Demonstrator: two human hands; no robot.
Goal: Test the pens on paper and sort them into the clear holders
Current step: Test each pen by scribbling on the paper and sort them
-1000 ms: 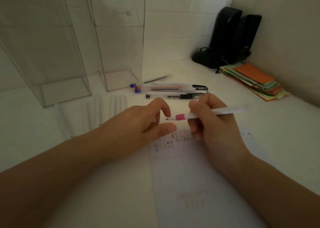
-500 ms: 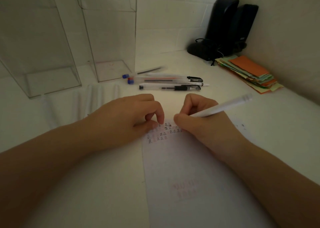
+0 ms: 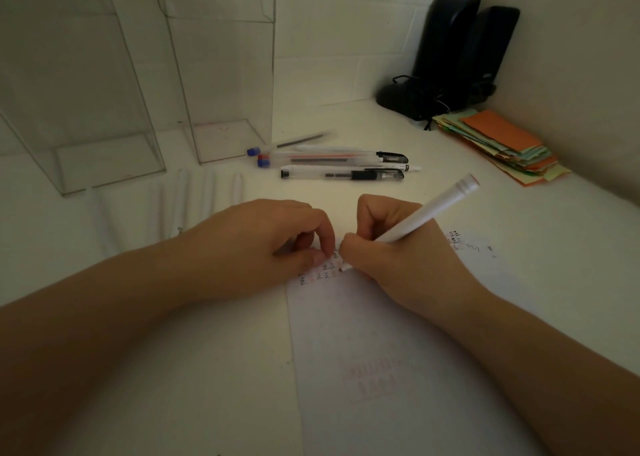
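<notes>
Right hand (image 3: 391,247) pinches a white pen (image 3: 429,213), tip on the paper (image 3: 381,351); left hand (image 3: 263,244), fingers curled, pinches the sheet's top edge against the tabletop (image 3: 207,369).

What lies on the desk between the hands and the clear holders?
In the head view, a cluster of clear-barrelled pens lies between the hands (left, right) and the clear holders; several white pens lie to their left.

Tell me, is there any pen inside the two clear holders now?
No. Both clear holders stand empty, while the capped pens lie on the table beside them and the right hand holds the white pen.
</notes>
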